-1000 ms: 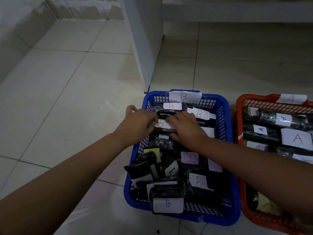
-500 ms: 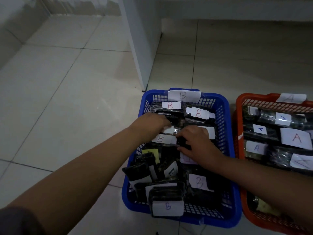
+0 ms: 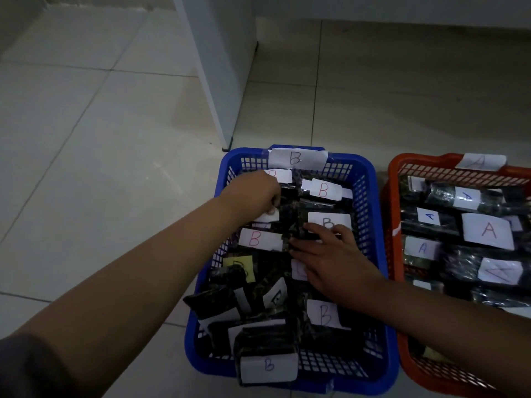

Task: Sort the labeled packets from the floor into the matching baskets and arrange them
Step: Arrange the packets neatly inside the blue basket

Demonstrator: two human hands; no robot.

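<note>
Two baskets (image 3: 370, 196), two hands (image 3: 330, 262)

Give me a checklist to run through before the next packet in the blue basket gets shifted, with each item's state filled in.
1. Both hands inside the blue plastic mesh basket: ok.
2. Left hand grips a dark packet with a white label: ok, fingers curl round its edge.
3. Right hand free to steady the pile: ok, fingers lie flat on dark packets.
4. Letter on the gripped packet matches the basket's white paper B tag: cannot tell, the hand covers it.
5. Packets near the basket's close end lie flat: not ok, several stand tilted.
6. Red plastic mesh basket holds only A labels: ok for those legible.
</note>
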